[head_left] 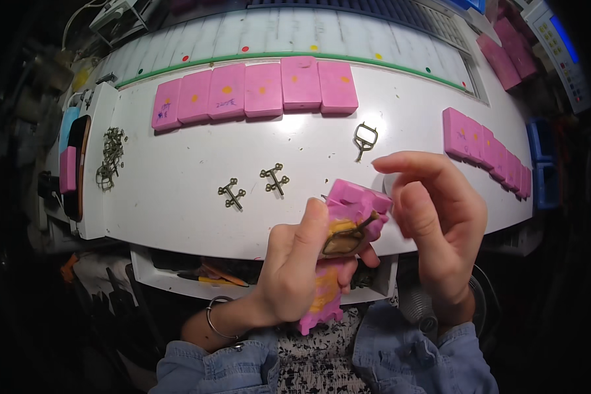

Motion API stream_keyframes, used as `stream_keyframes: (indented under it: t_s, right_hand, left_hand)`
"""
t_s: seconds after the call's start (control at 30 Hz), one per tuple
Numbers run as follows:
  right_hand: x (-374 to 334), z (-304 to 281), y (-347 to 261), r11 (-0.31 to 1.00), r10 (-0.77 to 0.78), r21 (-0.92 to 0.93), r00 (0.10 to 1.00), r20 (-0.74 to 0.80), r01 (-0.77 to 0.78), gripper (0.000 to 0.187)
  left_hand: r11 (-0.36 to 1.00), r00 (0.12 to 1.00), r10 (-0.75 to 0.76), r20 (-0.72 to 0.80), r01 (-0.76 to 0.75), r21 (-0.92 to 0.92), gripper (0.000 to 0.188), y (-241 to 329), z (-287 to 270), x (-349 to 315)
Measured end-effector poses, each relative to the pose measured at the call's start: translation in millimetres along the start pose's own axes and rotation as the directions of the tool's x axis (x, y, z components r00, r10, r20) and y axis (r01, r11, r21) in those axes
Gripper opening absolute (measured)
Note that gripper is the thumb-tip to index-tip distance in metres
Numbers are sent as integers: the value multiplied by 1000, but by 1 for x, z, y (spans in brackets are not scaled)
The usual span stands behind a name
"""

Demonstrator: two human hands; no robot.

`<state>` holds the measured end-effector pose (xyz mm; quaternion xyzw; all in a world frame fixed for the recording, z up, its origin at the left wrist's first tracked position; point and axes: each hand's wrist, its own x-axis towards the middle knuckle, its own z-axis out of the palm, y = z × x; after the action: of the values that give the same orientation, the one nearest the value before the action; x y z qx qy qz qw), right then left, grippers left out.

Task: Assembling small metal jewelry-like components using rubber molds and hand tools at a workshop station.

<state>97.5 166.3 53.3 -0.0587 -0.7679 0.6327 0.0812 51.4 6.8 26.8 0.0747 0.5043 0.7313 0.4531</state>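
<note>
My left hand (289, 272) grips an opened pink rubber mould (358, 195), thumb on its upper edge and fingertips showing beneath. Yellow-orange patches mark the mould's inner faces, and one flap hangs down below the hand. A dark olive frame-shaped wax piece (343, 241) with a stem lies in the mould's cavity. Just right of the mould, my right hand (443, 226) is raised with curved fingers apart from the thumb, and I see nothing in it. Beyond it on the table lies a similar frame-shaped piece (366, 136). Two branched olive pieces (231, 194) rest further left.
A row of pink blocks (262, 90) spans the table's back, with another row (482, 146) at right. A heap of small olive pieces (113, 152) lies at left near a phone (77, 167). Below the front edge, a drawer (171, 279) stands pulled out.
</note>
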Motion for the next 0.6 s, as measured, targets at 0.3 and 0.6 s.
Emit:
stream_keyframes:
  t_s: [0.3,0.6]
  right_hand:
    - [6,5,22,995,-15,103,1000,15,13,26]
    - [6,8,47,447,199,657,783,589,-607,41]
  left_hand:
    - [992,985,24,170,-2,-123,74,-11,-6,1]
    - [999,997,-39,63,41,-19,135,-4,3,-9]
